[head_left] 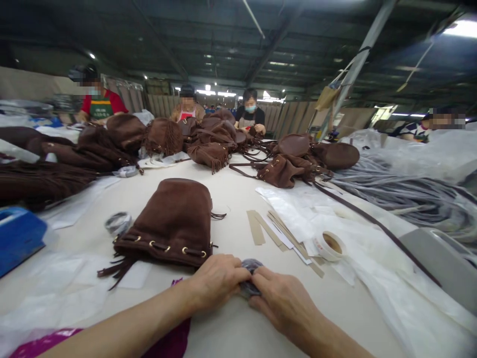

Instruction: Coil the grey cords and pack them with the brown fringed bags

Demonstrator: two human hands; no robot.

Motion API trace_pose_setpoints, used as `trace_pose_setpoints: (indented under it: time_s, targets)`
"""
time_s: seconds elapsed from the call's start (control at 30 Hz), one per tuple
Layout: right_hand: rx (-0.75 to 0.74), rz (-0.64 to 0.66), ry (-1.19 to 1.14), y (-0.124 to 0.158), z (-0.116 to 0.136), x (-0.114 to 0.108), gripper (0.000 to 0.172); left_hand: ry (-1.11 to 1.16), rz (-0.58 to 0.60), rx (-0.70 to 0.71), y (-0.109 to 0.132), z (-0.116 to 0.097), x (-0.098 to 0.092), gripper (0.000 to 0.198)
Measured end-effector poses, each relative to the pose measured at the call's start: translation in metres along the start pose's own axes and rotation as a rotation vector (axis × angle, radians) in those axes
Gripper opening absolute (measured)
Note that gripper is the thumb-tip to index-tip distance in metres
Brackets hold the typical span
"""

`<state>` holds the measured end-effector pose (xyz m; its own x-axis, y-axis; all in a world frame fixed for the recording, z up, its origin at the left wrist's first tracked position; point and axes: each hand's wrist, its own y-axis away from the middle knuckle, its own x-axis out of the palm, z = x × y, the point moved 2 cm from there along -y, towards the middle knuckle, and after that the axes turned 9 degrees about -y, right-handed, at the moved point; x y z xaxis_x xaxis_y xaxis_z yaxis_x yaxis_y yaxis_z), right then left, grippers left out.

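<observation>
Left hand point(218, 279), right hand point(286, 294), half-hidden dark bundle point(252, 264) between

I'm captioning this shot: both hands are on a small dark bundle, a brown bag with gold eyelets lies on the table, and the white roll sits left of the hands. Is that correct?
No: the head view shows the white roll to the right of the left hand and the right hand. Both are on the small dark bundle, and the brown bag lies on the table.

A pale table point(233, 231) spreads beneath the grip. Far beyond, lights point(226, 94) dot a dark roof point(167, 40) above brown panels point(292, 119); a slanted post point(358, 65) rises right.
</observation>
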<state>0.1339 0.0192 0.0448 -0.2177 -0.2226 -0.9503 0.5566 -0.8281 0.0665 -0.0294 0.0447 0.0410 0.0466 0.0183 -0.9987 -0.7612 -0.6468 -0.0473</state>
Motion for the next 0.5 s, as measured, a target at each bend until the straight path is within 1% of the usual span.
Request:
trace_pose_setpoints:
  time_s: [0.07, 0.17, 0.23, 0.3, 0.37, 0.4, 0.5]
  targets:
    - [0.035, 0.04, 0.023, -0.001, 0.0, 0.006, 0.015, 0.014, -0.015, -0.011, 0.0, 0.001, -0.001, 0.006]
    - [0.04, 0.038, -0.02, -0.004, 0.001, 0.008, 0.022, 0.064, -0.004, 0.009, 0.001, 0.005, -0.003, 0.008]
    - [0.031, 0.043, -0.031, -0.005, 0.001, 0.009, 0.024, 0.106, 0.017, 0.054, 0.003, 0.01, -0.007, 0.018]
    - [0.016, 0.049, -0.009, -0.006, -0.001, 0.009, 0.021, 0.154, 0.005, 0.081, 0.01, 0.017, -0.014, 0.038]
    - [-0.01, 0.044, -0.002, -0.006, -0.004, 0.009, 0.016, 0.212, -0.064, 0.058, 0.021, 0.025, -0.022, 0.054]
    - [-0.03, 0.039, -0.013, -0.006, -0.006, 0.008, 0.013, 0.24, -0.115, 0.033, 0.028, 0.029, -0.026, 0.057]
    - [-0.075, 0.027, -0.102, -0.009, -0.009, 0.0, 0.005, 0.287, -0.298, -0.061, 0.051, 0.041, -0.034, 0.051]
